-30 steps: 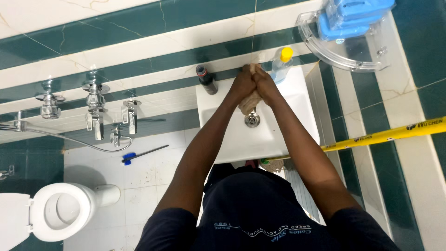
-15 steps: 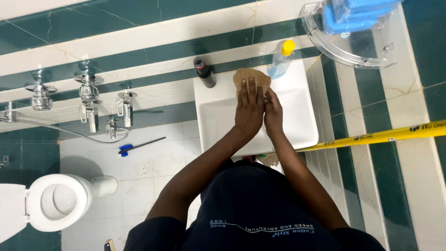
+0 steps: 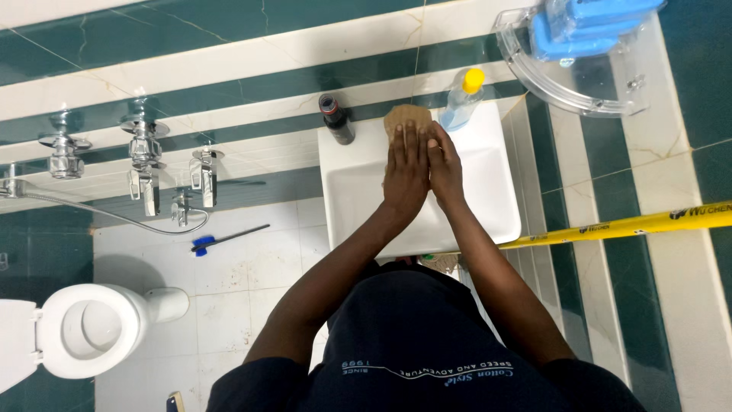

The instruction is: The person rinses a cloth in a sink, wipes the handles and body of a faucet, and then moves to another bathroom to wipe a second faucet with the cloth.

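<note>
Two bare hands lie flat, side by side, over the back part of a white rectangular sink at upper centre of the frame. Left hand is stretched out, fingers straight and close together, palm down on a tan, soft-looking cloth. Right hand lies just beside it, touching it along the edge, fingers also extended. Neither hand is closed around the cloth; both press on it from above.

Cloth: rounded outline, matte, showing only beyond the fingertips, on the rear ledge of the sink against the wall. The rest of it is hidden under the hands.

Sink: smooth glazed ceramic, square-cornered basin. On its rear ledge, left of the cloth, stands a dark cylindrical bottle; right of the cloth, just beside the right fingertips, a clear plastic bottle with a yellow cap.

Wall: glossy green and cream marble-pattern tile in bands. Upper right, a clear curved plastic corner shelf carries blue items. Chrome taps at upper left. White toilet at lower left. A yellow pole crosses the right side.
</note>
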